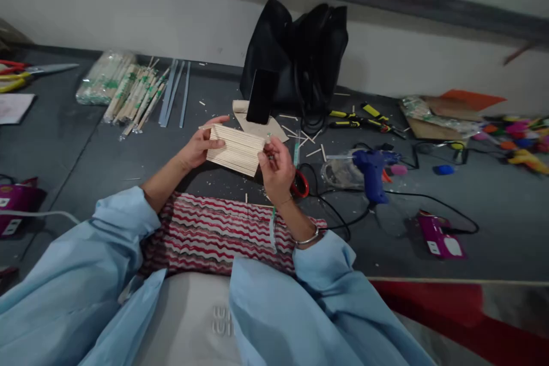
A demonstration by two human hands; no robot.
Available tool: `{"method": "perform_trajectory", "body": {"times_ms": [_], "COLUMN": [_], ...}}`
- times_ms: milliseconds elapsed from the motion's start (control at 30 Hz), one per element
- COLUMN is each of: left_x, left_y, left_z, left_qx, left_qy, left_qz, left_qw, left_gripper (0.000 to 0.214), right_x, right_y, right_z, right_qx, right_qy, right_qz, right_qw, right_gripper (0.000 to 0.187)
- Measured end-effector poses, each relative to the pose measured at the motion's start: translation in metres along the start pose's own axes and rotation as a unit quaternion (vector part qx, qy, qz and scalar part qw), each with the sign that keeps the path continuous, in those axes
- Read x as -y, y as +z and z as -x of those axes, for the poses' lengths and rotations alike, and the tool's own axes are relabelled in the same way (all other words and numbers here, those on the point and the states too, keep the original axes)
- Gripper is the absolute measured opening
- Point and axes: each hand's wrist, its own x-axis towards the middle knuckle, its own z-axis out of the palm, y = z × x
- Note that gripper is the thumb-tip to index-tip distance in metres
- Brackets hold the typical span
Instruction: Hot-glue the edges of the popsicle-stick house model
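A flat panel of pale wooden sticks [235, 150], set side by side, is held up above the grey floor. My left hand [198, 146] grips its left end with the thumb on top. At the panel's right end, my right hand [277, 168] pinches the edge with fingers curled. Both arms wear light blue sleeves, and a bangle sits on the right wrist. A striped red and white cloth [206, 234] lies under the hands.
A black bag [300, 54] with a phone [261, 96] leaning on it stands behind. Packs of wooden sticks [128, 88] lie far left. A blue glue gun [373, 168] with its cable, cutters [355, 120], red scissors [300, 184] and purple boxes [440, 237] lie right.
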Motion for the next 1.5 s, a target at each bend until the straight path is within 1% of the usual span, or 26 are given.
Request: {"method": "perform_trajectory", "body": {"times_ms": [100,167,200,267,333,367,400,467,533,567,633,700,767,833,900,933,967,1000,1033,1067,1100,1167,1233,1300,1367,1500], "left_x": [-0.003,-0.006,-0.007,-0.010,-0.013,-0.015,-0.016,-0.019,-0.021,-0.022,-0.024,-0.027,-0.032,-0.038,-0.046,-0.049,-0.053,-0.056,-0.058,-0.060,-0.061,-0.062,-0.062,-0.062,-0.062,-0.064], "left_y": [0.003,0.007,0.009,0.013,0.016,0.018,0.020,0.023,0.027,0.028,0.032,0.034,0.036,0.038,0.038,0.038,0.037,0.037,0.037,0.036,0.036,0.037,0.038,0.040,0.041,0.041], "left_z": [0.000,0.001,0.001,0.003,0.004,0.005,0.006,0.008,0.010,0.011,0.013,0.014,0.016,0.018,0.021,0.022,0.024,0.025,0.026,0.028,0.029,0.031,0.032,0.032,0.033,0.033], "left_qx": [-0.006,-0.018,-0.021,-0.022,-0.020,-0.019,-0.018,-0.015,-0.011,-0.008,-0.005,-0.001,0.003,0.000,-0.008,-0.010,-0.011,-0.010,-0.009,-0.006,-0.003,0.003,0.010,0.016,0.021,0.022], "left_qy": [0.016,0.027,0.030,0.036,0.042,0.045,0.046,0.044,0.036,0.033,0.032,0.040,0.053,0.072,0.098,0.113,0.126,0.138,0.150,0.158,0.165,0.175,0.177,0.176,0.176,0.183], "left_qz": [0.053,0.087,0.101,0.119,0.131,0.138,0.145,0.160,0.173,0.179,0.186,0.184,0.175,0.163,0.149,0.139,0.127,0.112,0.097,0.083,0.073,0.061,0.059,0.055,0.050,0.051], "left_qw": [0.998,0.996,0.994,0.992,0.990,0.989,0.988,0.986,0.984,0.983,0.982,0.982,0.983,0.984,0.984,0.984,0.984,0.984,0.984,0.984,0.984,0.983,0.982,0.983,0.983,0.982], "left_gripper": [0.081,0.079,0.079,0.079,0.079,0.079,0.079,0.079,0.080,0.080,0.080,0.078,0.077,0.076,0.077,0.078,0.078,0.079,0.079,0.079,0.079,0.078,0.077,0.077,0.077,0.077], "right_x": [0.018,0.037,0.047,0.066,0.079,0.081,0.082,0.077,0.067,0.061,0.050,0.043,0.041,0.047,0.060,0.070,0.080,0.092,0.103,0.113,0.122,0.135,0.141,0.143,0.143,0.142], "right_y": [-0.005,-0.020,-0.031,-0.062,-0.097,-0.115,-0.130,-0.153,-0.165,-0.168,-0.171,-0.172,-0.174,-0.174,-0.170,-0.166,-0.160,-0.154,-0.146,-0.137,-0.129,-0.113,-0.101,-0.093,-0.090,-0.089], "right_z": [-0.002,-0.007,-0.010,-0.016,-0.021,-0.022,-0.022,-0.020,-0.017,-0.016,-0.015,-0.017,-0.020,-0.022,-0.019,-0.016,-0.011,-0.005,0.002,0.010,0.018,0.032,0.043,0.048,0.049,0.046], "right_qx": [0.002,-0.032,-0.067,-0.143,-0.226,-0.228,-0.214,-0.157,-0.108,-0.079,-0.040,-0.033,-0.045,-0.086,-0.160,-0.184,-0.199,-0.200,-0.177,-0.142,-0.126,-0.073,-0.045,-0.009,0.022,0.023], "right_qy": [-0.019,-0.046,-0.067,-0.114,-0.127,-0.114,-0.090,-0.007,0.086,0.117,0.153,0.177,0.186,0.170,0.138,0.126,0.112,0.100,0.100,0.105,0.105,0.105,0.072,0.045,0.037,0.045], "right_qz": [0.016,0.058,0.097,0.209,0.329,0.388,0.442,0.522,0.557,0.559,0.543,0.518,0.489,0.431,0.305,0.206,0.098,0.012,-0.041,-0.076,-0.100,-0.121,-0.129,-0.119,-0.110,-0.107], "right_qw": [1.000,0.997,0.991,0.961,0.908,0.885,0.866,0.839,0.819,0.817,0.824,0.836,0.851,0.882,0.929,0.953,0.969,0.975,0.978,0.981,0.981,0.984,0.988,0.992,0.993,0.993], "right_gripper": [0.047,0.044,0.042,0.038,0.041,0.045,0.050,0.062,0.069,0.069,0.069,0.068,0.067,0.065,0.059,0.052,0.040,0.031,0.023,0.018,0.016,0.016,0.023,0.027,0.029,0.032]}}
